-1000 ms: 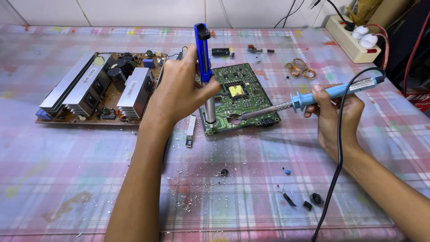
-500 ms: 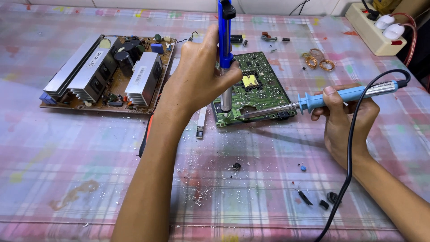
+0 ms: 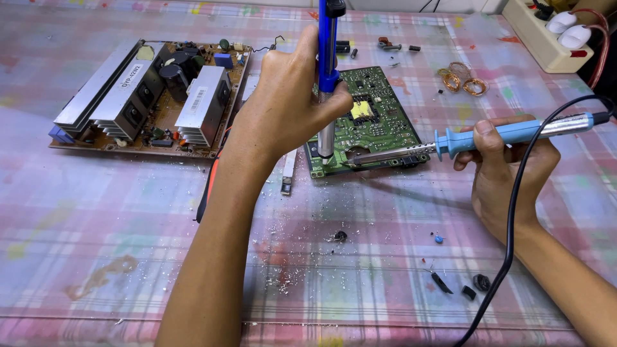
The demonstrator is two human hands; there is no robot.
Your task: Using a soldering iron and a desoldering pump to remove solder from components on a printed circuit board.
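Blue plastic is what both hands are closed on. The left hand [image 3: 289, 106] is wrapped around a blue desoldering pump [image 3: 327, 71], which stands almost upright, and its grey tip comes down on the near edge of the green circuit board [image 3: 369, 125]. The right hand [image 3: 504, 170] grips the light blue handle of a soldering iron [image 3: 475, 138], with the thumb on top. The iron lies nearly level, its metal shaft points to the left, and its tip meets the board just beside the tip of the pump. If the two tips really touch each other I cannot tell, because they are very small in this view. A black cable [image 3: 514, 212] leaves the back of the iron and hangs down in front of the right wrist.

The green board lies flat on the checked tablecloth [image 3: 96, 212], around the middle of the table. To the left of it, well apart, is a bigger brown power board [image 3: 151, 96] with silver heat sinks. Beside the left forearm lies a thin tool with a red and black handle [image 3: 211, 186]. Near the front are small black parts [image 3: 459, 286] and pale crumbs. Behind the green board there are copper wire coils [image 3: 463, 80], and in the far right corner a cream power strip [image 3: 546, 38].
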